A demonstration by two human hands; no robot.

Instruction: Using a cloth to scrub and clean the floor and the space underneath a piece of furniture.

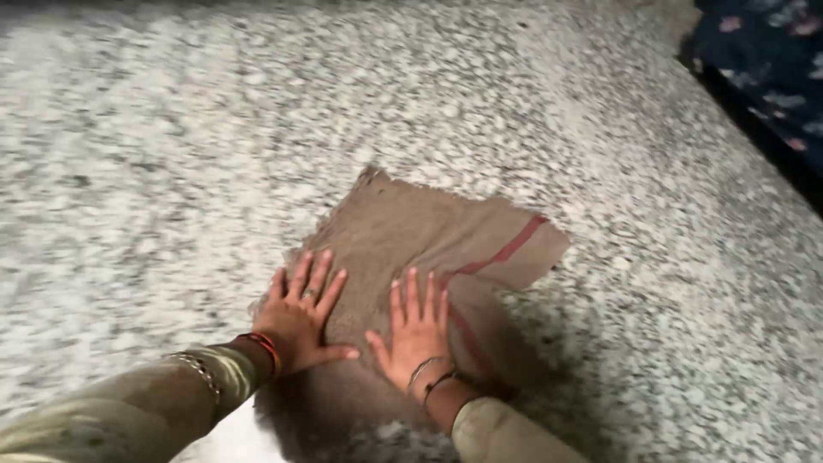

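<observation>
View: seen from above, looking down along two olive-sleeved forearms at a speckled grey-and-white stone floor point(171, 146); the floor looks blurred with motion.

Cloth: a rough brown floor cloth point(411, 231) with frayed edges and a thin red stripe point(506, 249) lies flat on the floor near the middle of the frame, one corner folded over on the right side.

Left hand: the left hand point(300, 321) lies palm down on the near left part of the cloth, fingers spread wide — pressing, not gripping. A ring shows on one finger, and red and metal bangles sit at the wrist.

Right hand: the right hand point(416, 330) is also flat on the cloth, just beside the left, fingers open and together, holding nothing. Thin bangles circle this wrist.

Progress: both palms are planted and the cloth is spread under them, so the work looks to be under way — a judgement only. The floor shows no clear wet or wiped band, so how much is covered and how much remains cannot be told.

Surroundings: a dark blue flowered fabric point(771, 60) fills the top right corner, well apart from the hands.
</observation>
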